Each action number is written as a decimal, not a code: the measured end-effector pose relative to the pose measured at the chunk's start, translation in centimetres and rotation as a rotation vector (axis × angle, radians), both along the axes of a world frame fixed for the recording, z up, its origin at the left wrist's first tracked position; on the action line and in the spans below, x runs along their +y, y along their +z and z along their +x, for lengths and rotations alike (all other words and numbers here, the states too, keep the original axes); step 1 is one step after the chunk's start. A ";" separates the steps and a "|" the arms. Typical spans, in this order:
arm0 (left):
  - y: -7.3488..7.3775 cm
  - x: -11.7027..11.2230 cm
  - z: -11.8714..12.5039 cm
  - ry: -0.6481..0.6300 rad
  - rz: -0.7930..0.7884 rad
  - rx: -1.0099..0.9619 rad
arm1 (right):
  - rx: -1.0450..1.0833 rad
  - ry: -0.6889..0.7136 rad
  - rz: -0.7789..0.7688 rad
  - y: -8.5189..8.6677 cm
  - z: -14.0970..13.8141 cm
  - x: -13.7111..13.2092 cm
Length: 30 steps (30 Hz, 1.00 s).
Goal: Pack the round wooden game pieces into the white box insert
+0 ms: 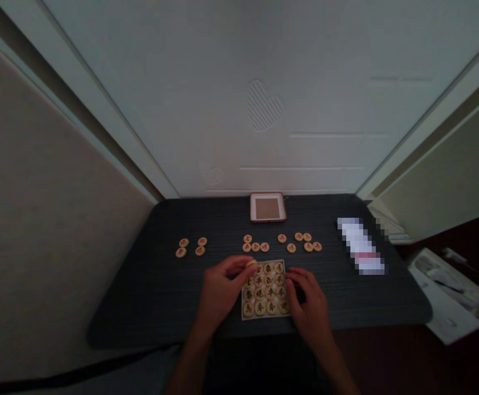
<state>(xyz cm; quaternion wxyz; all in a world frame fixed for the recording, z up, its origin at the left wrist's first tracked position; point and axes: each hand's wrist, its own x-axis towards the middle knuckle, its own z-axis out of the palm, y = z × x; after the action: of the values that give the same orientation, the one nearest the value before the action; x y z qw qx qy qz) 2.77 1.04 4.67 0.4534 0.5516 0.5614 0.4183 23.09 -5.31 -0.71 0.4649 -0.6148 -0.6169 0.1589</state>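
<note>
A shallow square tray (263, 316) lies near the table's front edge, filled with rows of round Chinese chess pieces marked in black characters. My left hand (223, 282) is closed at its far left corner, thumb and fingers pinching a pale chess piece (252, 264); the marking on that piece cannot be read. On the opposite side, my right hand (310, 300) curls against the tray's right edge, thumb and fingertips close together there. Its fingertips partly hide the rightmost pieces.
Loose red-marked pieces (255, 247) lie in groups across the dark table (148, 296), beyond the tray and to both sides. A brown-rimmed box lid (268, 220) sits against the white door. A blurred-out white item (360, 247) lies right; an open white box (449, 296) is beyond the table.
</note>
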 end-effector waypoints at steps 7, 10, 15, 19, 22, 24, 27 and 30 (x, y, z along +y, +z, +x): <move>0.5 -0.1 0.0 -0.006 -0.076 -0.113 | -0.018 0.004 -0.008 -0.2 0.0 0.0; 0.7 -0.1 0.0 -0.024 -0.099 -0.147 | -0.022 0.006 -0.012 -0.1 0.0 0.0; 0.3 0.0 -0.3 -0.049 -0.104 -0.164 | -0.024 -0.001 -0.008 0.0 0.0 0.0; -0.1 0.0 -0.7 -0.036 -0.086 -0.155 | -0.016 -0.004 -0.003 0.2 -0.1 0.0; -0.3 0.0 -1.2 -0.046 -0.059 -0.126 | -0.019 0.002 -0.001 0.2 0.0 0.0; -0.2 -0.1 -1.5 -0.069 -0.029 -0.067 | -0.024 0.004 0.002 0.1 0.1 0.0; 0.2 -0.4 -2.1 -0.123 0.032 0.095 | -0.023 0.004 0.004 0.1 0.1 0.0; 0.6 -0.8 -2.6 -0.177 0.070 0.248 | -0.025 -0.001 -0.002 0.1 0.0 0.0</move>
<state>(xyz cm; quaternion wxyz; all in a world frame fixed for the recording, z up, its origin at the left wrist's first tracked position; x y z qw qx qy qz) 0.16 0.27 5.24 0.3962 0.6617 0.5474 0.3250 23.13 -5.34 -0.66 0.4565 -0.6175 -0.6224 0.1515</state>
